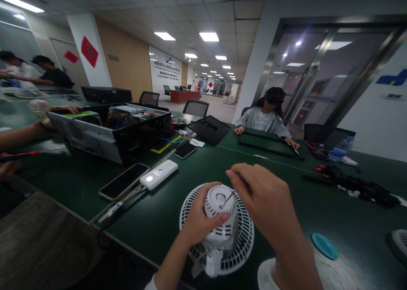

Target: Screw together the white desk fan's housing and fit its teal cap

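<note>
Head view: the left hand [197, 224] clamped its fingers around the fan motor housing [212, 205], above the grille [246, 235], apparently for steadiness; the right hand [267, 192] curled beside the housing's metal rod [227, 199], finger grip unclear.

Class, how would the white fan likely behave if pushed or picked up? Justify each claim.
The white fan would probably slide rather than tip, as its wide grille spreads beneath the narrower motor housing. Lifted, it may feel heaviest at the housing, which looks bulkier than the openwork grille. The grille looks thinly slatted, so possibly fragile.
</note>
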### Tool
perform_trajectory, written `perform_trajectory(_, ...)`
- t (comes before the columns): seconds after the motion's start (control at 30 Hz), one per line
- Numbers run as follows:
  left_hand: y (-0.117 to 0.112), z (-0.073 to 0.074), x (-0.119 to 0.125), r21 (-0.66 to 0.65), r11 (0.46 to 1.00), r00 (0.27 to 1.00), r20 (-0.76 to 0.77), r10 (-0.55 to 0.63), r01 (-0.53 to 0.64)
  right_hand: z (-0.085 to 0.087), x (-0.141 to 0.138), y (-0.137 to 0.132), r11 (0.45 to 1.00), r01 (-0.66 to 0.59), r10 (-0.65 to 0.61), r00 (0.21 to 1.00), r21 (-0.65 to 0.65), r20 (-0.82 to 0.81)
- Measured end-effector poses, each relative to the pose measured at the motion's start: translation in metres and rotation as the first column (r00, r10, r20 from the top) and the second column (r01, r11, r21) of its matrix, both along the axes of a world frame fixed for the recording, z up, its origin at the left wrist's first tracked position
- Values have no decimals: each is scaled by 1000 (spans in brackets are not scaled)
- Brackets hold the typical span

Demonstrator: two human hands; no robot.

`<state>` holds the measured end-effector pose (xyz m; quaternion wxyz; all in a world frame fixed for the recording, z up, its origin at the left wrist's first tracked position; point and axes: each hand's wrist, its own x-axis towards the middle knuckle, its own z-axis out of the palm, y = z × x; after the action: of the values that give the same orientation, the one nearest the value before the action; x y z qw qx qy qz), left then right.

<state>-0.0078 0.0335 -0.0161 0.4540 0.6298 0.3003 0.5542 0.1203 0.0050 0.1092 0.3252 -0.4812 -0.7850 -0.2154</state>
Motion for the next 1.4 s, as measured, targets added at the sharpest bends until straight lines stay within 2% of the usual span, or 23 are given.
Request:
perform_trajectory(0.1,0,-1,0,4,1000,1000,1,-1,1,0,2,-2,997,-3,3,1000,-80,-10)
perform_trajectory(0.23,1,-2,0,6,1000,1000,7,4,-4,5,6,-9,959,-207,185,974,-192,-130)
perform_trajectory(0.3,1,-2,0,0,1000,1000,17,2,-2,6,4,-10,938,-260,222,958,-230,-180)
perform_trajectory(0.4,2,-3,1,0,1000,1000,24,0,-1,4,-1,-7,959,-197,154,966,-204,-208)
perform_trajectory(0.53,1,-3,1,2,1000,1000,1,11,-11,-1,-5,1,995,-97,92,988,-33,-125)
perform_trajectory(0.73,1,0,1,-14,1000,1000,1,3,-3,4,2,-4,950,-278,251,951,-145,-182)
perform_trajectory(0.8,1,-1,1,-24,1000,1000,1,4,-4,4,2,-4,958,-257,232,956,-128,-181)
perform_trajectory(0.97,0,-2,1,-5,1000,1000,13,2,-2,1,-2,2,994,-98,89,981,-47,-173)
perform_trajectory(1.17,0,0,0,8,1000,1000,1,0,0,3,-1,-1,964,-247,217,944,-95,-249)
perform_trajectory(1.3,0,-2,1,-4,1000,1000,2,2,-2,1,-1,2,986,-168,162,960,-5,-229)
perform_trajectory(1.4,0,-1,1,-13,1000,1000,-6,6,-6,2,0,3,981,-170,146,965,-96,-220)
